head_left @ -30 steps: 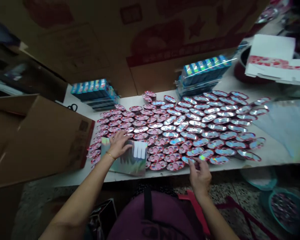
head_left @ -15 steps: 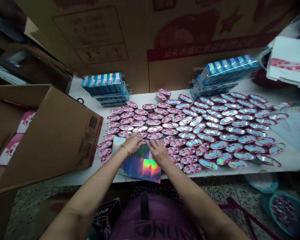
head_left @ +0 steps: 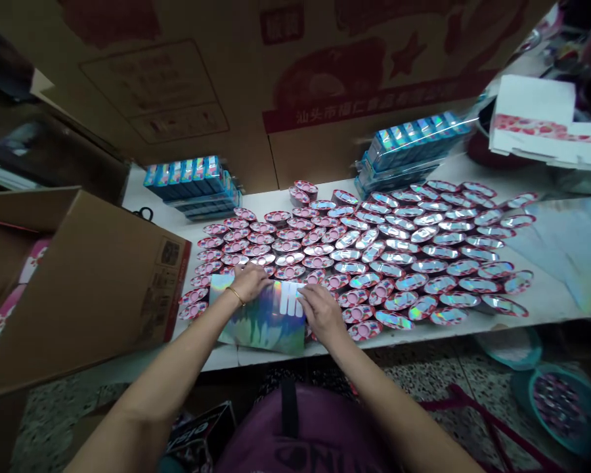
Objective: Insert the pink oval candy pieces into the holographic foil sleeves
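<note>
Head-worn view, facing down, hands [head_left: 249, 282] [head_left: 321, 314] seemingly near

White table [head_left: 556, 305], foil cups [head_left: 389, 276], holographic sheet [head_left: 261, 325]

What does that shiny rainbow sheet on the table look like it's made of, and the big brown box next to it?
The rainbow sheet looks like metallised plastic film or foil-laminated card, glossy with holographic reflections; the look leaves which one open. The brown box seems to be matte cardboard, with folded flaps and printing on its side.

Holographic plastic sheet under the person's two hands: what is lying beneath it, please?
The holographic sheet overlaps rows of pink, silver-rimmed oval trays, seen at its left edge. Its middle covers whatever lies beneath, so that cannot be seen.
</note>
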Demonstrator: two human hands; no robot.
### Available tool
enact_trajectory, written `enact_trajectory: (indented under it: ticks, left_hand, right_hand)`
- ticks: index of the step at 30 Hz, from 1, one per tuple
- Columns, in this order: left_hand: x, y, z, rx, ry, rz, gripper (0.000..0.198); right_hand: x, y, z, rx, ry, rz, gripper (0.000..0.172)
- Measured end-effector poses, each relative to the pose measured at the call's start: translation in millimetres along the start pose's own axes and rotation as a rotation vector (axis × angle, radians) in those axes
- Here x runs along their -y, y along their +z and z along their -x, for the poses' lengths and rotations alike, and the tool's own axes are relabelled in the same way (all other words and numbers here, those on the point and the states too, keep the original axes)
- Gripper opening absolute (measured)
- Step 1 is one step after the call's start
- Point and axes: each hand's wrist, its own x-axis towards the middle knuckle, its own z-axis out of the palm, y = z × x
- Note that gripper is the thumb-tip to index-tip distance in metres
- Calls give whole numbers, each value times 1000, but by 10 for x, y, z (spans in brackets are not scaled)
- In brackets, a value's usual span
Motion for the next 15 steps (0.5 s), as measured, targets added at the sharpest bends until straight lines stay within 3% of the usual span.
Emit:
enact_trajectory:
  ticks: [6,11,15]
  left_hand:
    - [-243,-65,1,51,65,-25,35]
    - [-223,-58,-13,60,73,4,33]
    - [-216,-10,-41,76,65,0,33]
  right_hand:
    - [-107,327,-227,128,-244,266,26]
    - [-147,364,-144,86,-237,277,21]
    - [-162,326,-121,125,-221,218,20]
